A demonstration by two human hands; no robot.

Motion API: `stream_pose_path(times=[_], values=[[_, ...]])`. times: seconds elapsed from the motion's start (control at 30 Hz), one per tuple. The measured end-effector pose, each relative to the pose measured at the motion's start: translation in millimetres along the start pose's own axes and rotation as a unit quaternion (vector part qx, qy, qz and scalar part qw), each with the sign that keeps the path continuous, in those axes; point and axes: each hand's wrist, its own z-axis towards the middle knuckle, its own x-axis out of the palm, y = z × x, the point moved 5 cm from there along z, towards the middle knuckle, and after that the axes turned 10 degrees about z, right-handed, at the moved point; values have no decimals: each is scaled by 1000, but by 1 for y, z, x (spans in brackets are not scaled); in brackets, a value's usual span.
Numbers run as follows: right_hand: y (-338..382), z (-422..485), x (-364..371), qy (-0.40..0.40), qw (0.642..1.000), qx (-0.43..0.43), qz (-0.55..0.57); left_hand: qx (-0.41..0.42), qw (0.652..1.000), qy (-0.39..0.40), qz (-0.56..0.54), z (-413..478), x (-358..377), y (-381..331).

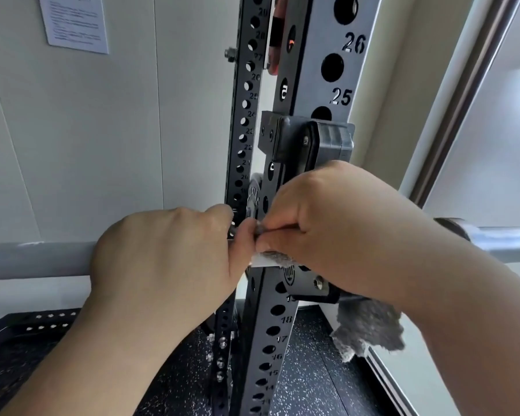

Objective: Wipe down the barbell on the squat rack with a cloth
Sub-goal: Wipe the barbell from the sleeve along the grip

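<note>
The grey barbell [39, 259] runs left to right across the view at mid height, its thick sleeve on the left and a thinner stretch showing at the far right. My left hand [165, 253] grips the bar just left of the rack upright. My right hand [336, 226] holds a grey fuzzy cloth [370, 328] wrapped round the bar beside the upright; the cloth's loose end hangs below my wrist. The two hands touch at the thumbs. The bar under both hands is hidden.
A dark numbered squat rack upright [339, 73] with round holes stands right behind my hands, with a J-hook [306, 145] just above them. A second perforated post [246, 94] rises further back. A paper notice [72, 22] hangs on the wall. Speckled black flooring [312, 370] lies below.
</note>
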Motion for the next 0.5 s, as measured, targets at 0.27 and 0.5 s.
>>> stream_pose_path(times=[0.27, 0.5], values=[[-26, -45, 6, 11, 969, 56, 241, 96, 995, -22, 11, -5, 4, 3], [1, -31, 18, 57, 992, -11, 114, 150, 983, -61, -90, -8, -12, -1]])
